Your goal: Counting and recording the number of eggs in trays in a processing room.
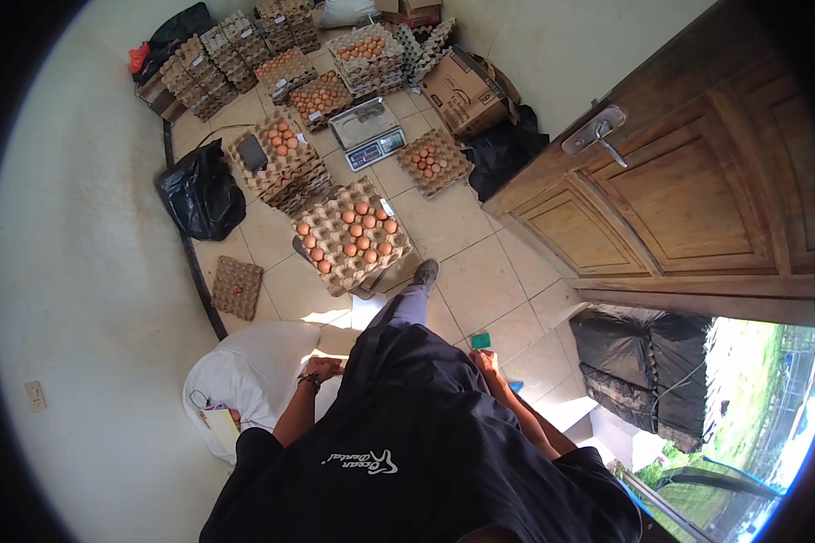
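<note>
Head view – right hand (pixel 485 360) pinching small flat green card (pixel 481 341), left hand (pixel 324 366) curled, grip unclear

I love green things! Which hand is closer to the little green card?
Right. The right hand is just below the green card, seemingly holding it; the left hand is far off to its left.

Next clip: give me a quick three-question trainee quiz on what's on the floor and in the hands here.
1. True or false: the right hand holds a small green card.
2. What sits between the egg trays, just beyond the nearest egg tray? A) a digital scale B) a kettle C) a fan
3. Which is nearer the left hand: the white sack or the black plastic bag?

Key: 1 true; 2 A; 3 the white sack.
</note>
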Motion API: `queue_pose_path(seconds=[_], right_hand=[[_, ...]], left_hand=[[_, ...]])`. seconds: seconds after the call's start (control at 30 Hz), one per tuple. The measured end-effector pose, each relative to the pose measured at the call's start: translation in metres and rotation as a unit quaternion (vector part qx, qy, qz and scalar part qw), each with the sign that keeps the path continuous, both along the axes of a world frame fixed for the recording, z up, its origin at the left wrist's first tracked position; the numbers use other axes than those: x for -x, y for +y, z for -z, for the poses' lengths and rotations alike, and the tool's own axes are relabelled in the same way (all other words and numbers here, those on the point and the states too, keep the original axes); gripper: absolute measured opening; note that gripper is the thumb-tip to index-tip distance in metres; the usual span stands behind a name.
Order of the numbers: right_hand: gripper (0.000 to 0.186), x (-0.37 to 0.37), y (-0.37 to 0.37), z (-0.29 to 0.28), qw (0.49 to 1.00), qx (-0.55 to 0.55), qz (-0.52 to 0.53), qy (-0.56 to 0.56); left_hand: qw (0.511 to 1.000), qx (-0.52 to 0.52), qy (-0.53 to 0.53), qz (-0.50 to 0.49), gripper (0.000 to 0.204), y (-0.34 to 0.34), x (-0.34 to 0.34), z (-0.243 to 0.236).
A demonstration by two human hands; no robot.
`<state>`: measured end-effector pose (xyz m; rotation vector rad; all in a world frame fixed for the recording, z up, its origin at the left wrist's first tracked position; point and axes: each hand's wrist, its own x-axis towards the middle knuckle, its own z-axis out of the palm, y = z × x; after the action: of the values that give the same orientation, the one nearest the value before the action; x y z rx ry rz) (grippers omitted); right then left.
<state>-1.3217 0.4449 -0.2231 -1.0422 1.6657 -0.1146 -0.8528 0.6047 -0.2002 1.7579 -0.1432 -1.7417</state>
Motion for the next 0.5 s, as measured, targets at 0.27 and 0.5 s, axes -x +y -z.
queue_pose_path(seconds=[0.27,0.5], right_hand=[[0.029,0.024,-0.161,-0.015,0.997,-0.025,0.002,0.079],[0.028,0.004,-0.351,-0.104,0.999,0.025,0.033,0.004]], left_hand=[[0.965,-0.114,-0.100,0.216,0.035,-0.094,0.075,0.010],[0.979,-0.134,0.026,0.152,0.035,-0.219,0.148,-0.007]])
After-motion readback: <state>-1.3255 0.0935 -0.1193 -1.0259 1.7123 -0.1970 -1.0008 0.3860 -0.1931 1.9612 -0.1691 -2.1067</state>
